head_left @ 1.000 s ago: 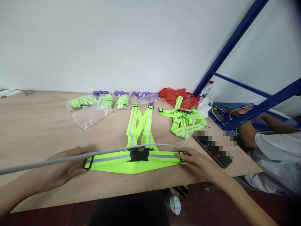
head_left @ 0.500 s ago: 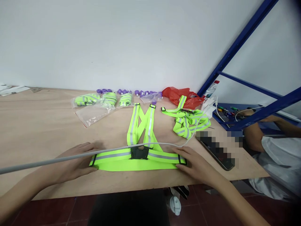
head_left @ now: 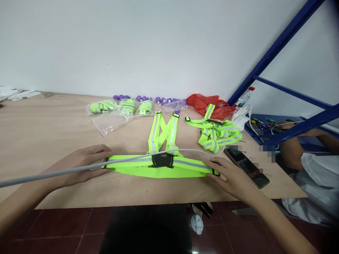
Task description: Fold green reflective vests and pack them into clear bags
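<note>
A neon-yellow reflective harness point(head_left: 163, 171) lies on the wooden table, its crossed straps pointing toward the wall and a black buckle point(head_left: 162, 160) at the middle of its waist belt. My left hand point(head_left: 82, 163) grips the belt's left end by the black slider, thumb below and fingers above. At the right end, my right hand point(head_left: 227, 176) pinches the belt beside the other slider. The belt is stretched between both hands. A grey cable point(head_left: 79, 169) passes in front of my left hand and over the belt.
Bagged rolled harnesses point(head_left: 102, 106), purple rolls point(head_left: 169, 101) and a red bag point(head_left: 209, 106) line the wall. Another loose harness point(head_left: 218, 134) and a phone point(head_left: 247, 167) lie on the right. Beyond the blue frame point(head_left: 293, 92) sits a person point(head_left: 317, 173).
The belt looks pulled slightly wider, and both hands and the belt sit a little higher in view. The whole scene has shifted slightly right and up, as the camera moved.
</note>
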Action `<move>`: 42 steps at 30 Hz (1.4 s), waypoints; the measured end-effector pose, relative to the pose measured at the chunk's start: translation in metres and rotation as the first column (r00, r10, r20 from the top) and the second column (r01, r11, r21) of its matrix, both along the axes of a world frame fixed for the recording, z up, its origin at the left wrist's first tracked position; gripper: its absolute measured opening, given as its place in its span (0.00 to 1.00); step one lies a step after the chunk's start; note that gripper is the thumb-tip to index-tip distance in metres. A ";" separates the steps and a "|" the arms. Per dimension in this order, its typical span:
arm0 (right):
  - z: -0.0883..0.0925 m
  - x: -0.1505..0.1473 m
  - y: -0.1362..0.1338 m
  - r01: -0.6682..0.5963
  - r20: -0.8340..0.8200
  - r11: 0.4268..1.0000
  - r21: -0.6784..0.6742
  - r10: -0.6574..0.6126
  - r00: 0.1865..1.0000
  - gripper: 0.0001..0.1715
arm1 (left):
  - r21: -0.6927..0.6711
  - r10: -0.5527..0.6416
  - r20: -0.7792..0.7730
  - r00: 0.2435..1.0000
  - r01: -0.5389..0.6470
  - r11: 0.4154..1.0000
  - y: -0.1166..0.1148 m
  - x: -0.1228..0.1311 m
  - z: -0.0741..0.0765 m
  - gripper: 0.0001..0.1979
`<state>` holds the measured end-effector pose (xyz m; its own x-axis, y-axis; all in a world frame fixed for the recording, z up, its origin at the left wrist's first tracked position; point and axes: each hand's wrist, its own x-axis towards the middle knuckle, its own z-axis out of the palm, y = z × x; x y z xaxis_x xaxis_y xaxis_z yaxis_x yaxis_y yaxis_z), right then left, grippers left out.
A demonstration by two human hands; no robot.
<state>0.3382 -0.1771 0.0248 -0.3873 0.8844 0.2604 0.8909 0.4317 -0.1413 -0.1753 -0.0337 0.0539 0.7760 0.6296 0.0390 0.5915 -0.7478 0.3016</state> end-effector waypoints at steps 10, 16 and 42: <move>-0.004 0.000 -0.024 -0.077 -0.053 0.992 0.099 0.082 0.995 0.25 | 0.024 -0.025 0.120 0.992 0.022 0.999 -0.018 -0.014 -0.026 0.20; -0.019 0.001 -0.022 -0.069 -0.085 0.997 0.047 0.073 0.994 0.20 | 0.032 -0.044 0.089 0.995 0.042 0.999 -0.017 -0.008 -0.036 0.22; -0.029 -0.077 -0.014 0.154 -0.003 0.988 -0.009 -0.154 0.988 0.08 | 0.217 -0.194 0.160 0.968 0.157 0.963 -0.044 0.082 -0.059 0.14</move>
<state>0.2609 -0.1909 -0.0038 -0.2454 0.9356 0.2538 0.9461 0.2882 -0.1479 -0.0936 -0.0780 -0.0050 0.8421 0.4491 0.2987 0.3961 -0.8908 0.2227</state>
